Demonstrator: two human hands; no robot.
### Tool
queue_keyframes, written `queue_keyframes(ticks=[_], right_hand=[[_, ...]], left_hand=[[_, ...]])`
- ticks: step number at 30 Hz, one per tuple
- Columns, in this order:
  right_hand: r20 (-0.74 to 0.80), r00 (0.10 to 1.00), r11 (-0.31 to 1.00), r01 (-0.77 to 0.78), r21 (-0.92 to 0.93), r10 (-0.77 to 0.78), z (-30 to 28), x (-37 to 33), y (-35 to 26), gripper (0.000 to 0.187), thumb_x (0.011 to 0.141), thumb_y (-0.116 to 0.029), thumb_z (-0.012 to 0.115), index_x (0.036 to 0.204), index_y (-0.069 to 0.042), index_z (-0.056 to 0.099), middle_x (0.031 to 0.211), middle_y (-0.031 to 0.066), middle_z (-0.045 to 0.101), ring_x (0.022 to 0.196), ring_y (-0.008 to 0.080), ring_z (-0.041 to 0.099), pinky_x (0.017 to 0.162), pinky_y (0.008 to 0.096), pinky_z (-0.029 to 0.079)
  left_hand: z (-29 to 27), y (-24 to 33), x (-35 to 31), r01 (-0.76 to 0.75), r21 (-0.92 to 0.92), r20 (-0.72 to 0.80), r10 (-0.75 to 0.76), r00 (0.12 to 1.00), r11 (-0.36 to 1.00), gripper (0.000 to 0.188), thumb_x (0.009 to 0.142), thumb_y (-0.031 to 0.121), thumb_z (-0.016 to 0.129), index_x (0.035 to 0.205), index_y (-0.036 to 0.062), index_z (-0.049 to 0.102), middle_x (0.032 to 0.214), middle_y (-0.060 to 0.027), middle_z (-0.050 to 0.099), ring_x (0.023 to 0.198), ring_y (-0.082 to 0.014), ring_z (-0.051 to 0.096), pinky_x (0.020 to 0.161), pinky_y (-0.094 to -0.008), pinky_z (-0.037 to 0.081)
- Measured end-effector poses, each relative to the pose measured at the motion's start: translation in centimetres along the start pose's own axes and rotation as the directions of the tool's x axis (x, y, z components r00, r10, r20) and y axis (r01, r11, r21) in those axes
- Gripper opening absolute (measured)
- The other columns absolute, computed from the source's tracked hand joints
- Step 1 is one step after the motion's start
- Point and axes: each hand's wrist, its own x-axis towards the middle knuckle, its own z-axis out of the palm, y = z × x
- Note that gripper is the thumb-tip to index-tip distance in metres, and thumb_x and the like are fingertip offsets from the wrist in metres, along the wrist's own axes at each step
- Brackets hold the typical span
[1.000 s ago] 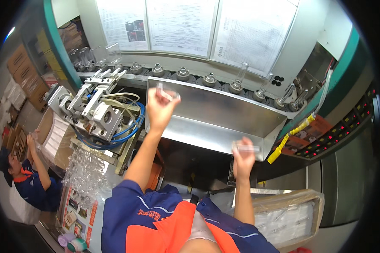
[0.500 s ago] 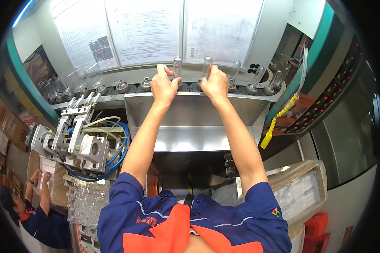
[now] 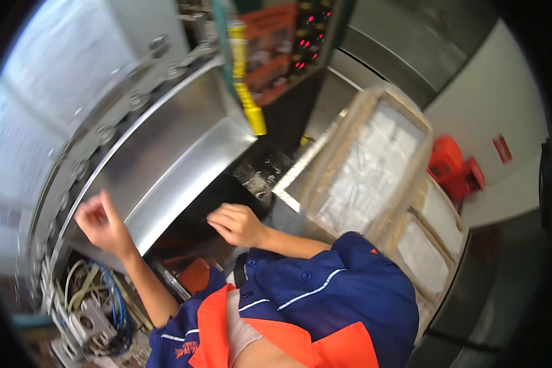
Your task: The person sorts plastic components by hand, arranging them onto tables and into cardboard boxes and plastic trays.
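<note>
Head: hands (image 3: 165, 224) below steel chute (image 3: 184, 147)

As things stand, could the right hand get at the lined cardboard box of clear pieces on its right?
Probably yes: the right hand is empty, loosely curled, and nothing visible stands between it and the open-topped box.
</note>
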Motion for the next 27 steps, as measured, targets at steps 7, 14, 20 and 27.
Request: queue_keyframes(ticks=[7,14,20,27], right_hand=[[-0.594,0.562,0.455,-0.824,-0.338,0.576,-18.1,-20.3,6.8,0.009,0.081,-0.01,0.063,0.081,-0.001,0.062,0.066,0.0143,0.063,0.056,0.0219,0.062,0.053,0.0327,0.047],[-0.699,0.397,0.197,-0.915,-0.352,0.595,-26.8,-26.8,11.6,0.024,0.072,-0.015,0.074,0.082,0.0,0.059,0.069,0.015,0.064,0.06,0.0257,0.064,0.057,0.0361,0.049],[-0.553,0.27,0.197,-0.962,-0.189,0.788,-28.1,-24.6,14.0,0.048,0.055,-0.025,0.086,0.082,-0.001,0.056,0.067,0.0135,0.064,0.063,0.0266,0.063,0.06,0.0363,0.049],[-0.446,0.293,0.257,-0.956,-0.14,0.846,-26.3,-24.0,13.9,0.049,0.052,-0.019,0.089,0.082,0.0,0.055,0.066,0.0112,0.064,0.063,0.0185,0.063,0.053,0.0316,0.051]], left_hand=[[10.2,5.6,-22.8,0.41,-0.039,0.912,-0.135,0.388,0.911,0.013,0.074,0.004,0.073,0.078,0.0018,0.06,0.071,-0.0038,0.061,0.06,-0.0076,0.057,0.055,-0.0216,0.047],[20.6,11.7,-35.8,0.03,-0.699,0.709,0.698,-0.099,0.714,0.006,0.075,0.007,0.057,0.08,0.0042,0.057,0.075,-0.0096,0.059,0.082,-0.0258,0.058,0.072,-0.0353,0.046],[24.3,13.3,-43.6,-0.288,-0.931,0.34,0.82,-0.461,0.224,0.012,0.077,0.022,0.051,0.076,0.0138,0.059,0.075,0.0036,0.059,0.085,-0.0138,0.052,0.075,-0.0275,0.036],[23.9,13.9,-39.4,-0.249,-0.922,0.383,0.788,-0.482,0.296,0.009,0.077,0.017,0.057,0.081,0.0103,0.06,0.086,0.0001,0.062,0.09,-0.017,0.053,0.079,-0.0326,0.038]])
